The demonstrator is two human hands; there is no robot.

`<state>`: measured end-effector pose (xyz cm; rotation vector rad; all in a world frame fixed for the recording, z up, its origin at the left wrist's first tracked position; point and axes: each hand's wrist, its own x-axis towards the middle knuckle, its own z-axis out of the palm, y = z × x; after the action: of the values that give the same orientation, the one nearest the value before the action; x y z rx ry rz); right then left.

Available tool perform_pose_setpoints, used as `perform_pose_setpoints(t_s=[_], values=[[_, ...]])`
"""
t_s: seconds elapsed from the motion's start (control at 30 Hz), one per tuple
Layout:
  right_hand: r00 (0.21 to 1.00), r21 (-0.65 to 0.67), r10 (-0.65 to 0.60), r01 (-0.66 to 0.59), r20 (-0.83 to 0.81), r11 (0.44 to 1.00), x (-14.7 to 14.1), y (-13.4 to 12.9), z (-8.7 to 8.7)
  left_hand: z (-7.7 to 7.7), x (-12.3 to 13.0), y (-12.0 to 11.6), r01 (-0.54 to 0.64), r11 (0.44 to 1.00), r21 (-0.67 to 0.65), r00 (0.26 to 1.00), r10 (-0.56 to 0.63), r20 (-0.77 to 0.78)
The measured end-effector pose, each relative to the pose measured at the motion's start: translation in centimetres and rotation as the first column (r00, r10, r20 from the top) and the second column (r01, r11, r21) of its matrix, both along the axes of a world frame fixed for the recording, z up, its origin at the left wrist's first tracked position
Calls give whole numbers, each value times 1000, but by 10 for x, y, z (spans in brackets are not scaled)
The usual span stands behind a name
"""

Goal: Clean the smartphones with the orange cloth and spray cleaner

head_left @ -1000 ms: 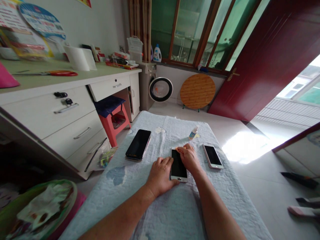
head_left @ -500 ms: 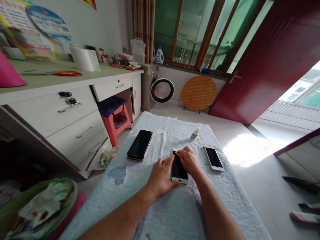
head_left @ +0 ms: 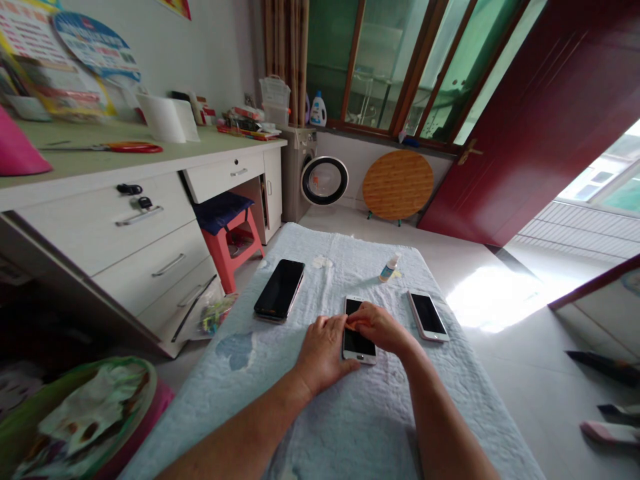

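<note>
A white-framed phone [head_left: 360, 345] lies face up on the cloth-covered table [head_left: 330, 427] between my hands. My left hand [head_left: 323, 350] rests along its left edge, thumb by the bottom edge and fingers apart. Over the upper screen, my right hand [head_left: 377, 327] is closed on a small orange piece [head_left: 351, 327] pressed to the glass; most of that piece is hidden by the fingers. A black phone [head_left: 280, 289] lies to the left, on top of something thin. To the right lies another white phone [head_left: 428, 317]. A small spray bottle [head_left: 389, 268] stands behind them.
A bin [head_left: 150, 393] with crumpled waste stands at the lower left. Beyond the table's left side are a red stool [head_left: 225, 263] and a white desk [head_left: 150, 230] with scissors [head_left: 133, 147] on top. A washing machine [head_left: 295, 173] has its door open at the back.
My right hand has moved slightly down the screen with the orange piece, uncovering the phone's top end. My left hand has stayed almost in place.
</note>
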<state>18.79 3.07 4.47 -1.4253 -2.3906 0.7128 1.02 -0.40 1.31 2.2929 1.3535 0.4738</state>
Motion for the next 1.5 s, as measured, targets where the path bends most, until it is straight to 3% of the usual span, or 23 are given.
perform_pose_setpoints(t_s=[0.2,0.43,0.6,1.0,1.37,1.5], values=[[989,44,-139,142,-49,989,0,6,-13,-3,1,-1,21,998,64,1000,-21,3],[993,89,-115,116,-22,989,-2,3,-12,0,2,-1,-17,996,90,999,20,-27],[992,126,-123,124,-13,984,0,5,-16,7,1,-1,68,995,74,998,-66,-25],[893,297,-404,338,200,893,-9,24,-29,5,-1,1,108,989,105,993,-101,-66],[968,271,-235,204,88,941,-19,9,-29,4,-1,1,84,993,78,996,-84,-15],[992,228,-115,100,52,969,-13,6,-24,4,-2,0,82,993,80,997,-81,-7]])
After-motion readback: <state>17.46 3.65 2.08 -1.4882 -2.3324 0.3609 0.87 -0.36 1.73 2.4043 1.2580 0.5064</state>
